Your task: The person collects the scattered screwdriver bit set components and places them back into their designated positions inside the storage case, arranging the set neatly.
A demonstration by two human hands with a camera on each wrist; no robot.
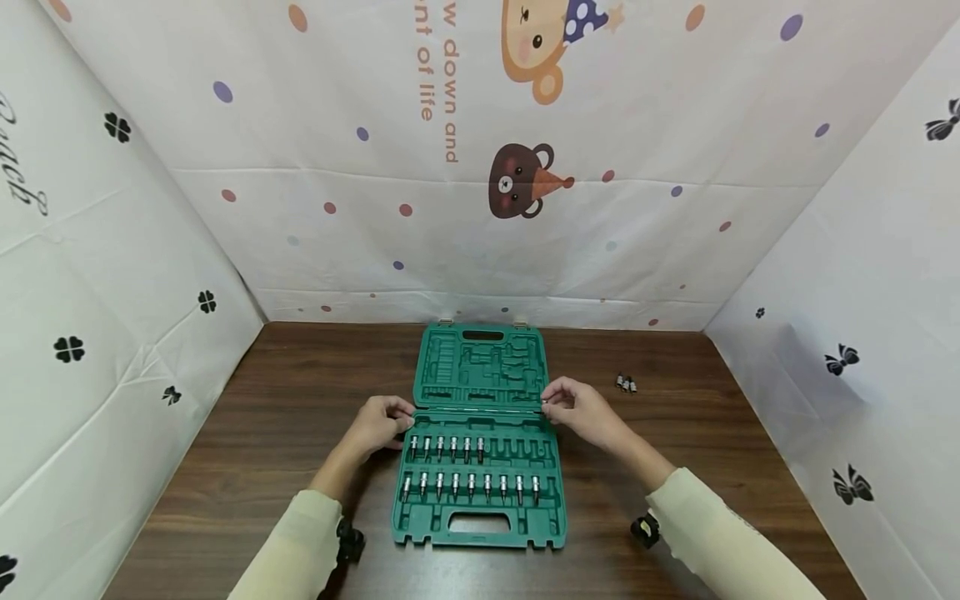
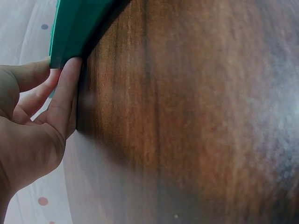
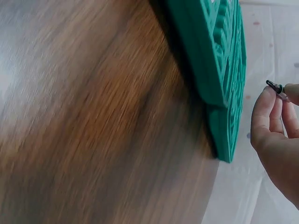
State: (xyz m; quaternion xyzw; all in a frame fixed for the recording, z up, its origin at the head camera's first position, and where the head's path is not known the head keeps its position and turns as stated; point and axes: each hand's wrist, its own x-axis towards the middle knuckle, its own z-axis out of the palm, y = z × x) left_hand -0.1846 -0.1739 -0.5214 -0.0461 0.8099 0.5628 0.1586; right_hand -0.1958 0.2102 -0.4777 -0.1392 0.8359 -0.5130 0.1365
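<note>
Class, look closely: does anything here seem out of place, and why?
Yes: a few loose bits lie on the table, right of the green case. They look odd because the seated bits line up in rows, with empty slots at the right end of the upper row.

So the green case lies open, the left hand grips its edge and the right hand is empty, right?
Not quite: the right hand pinches a metal bit, as the right wrist view shows. The green case does lie open, the left hand gripping its edge.
</note>
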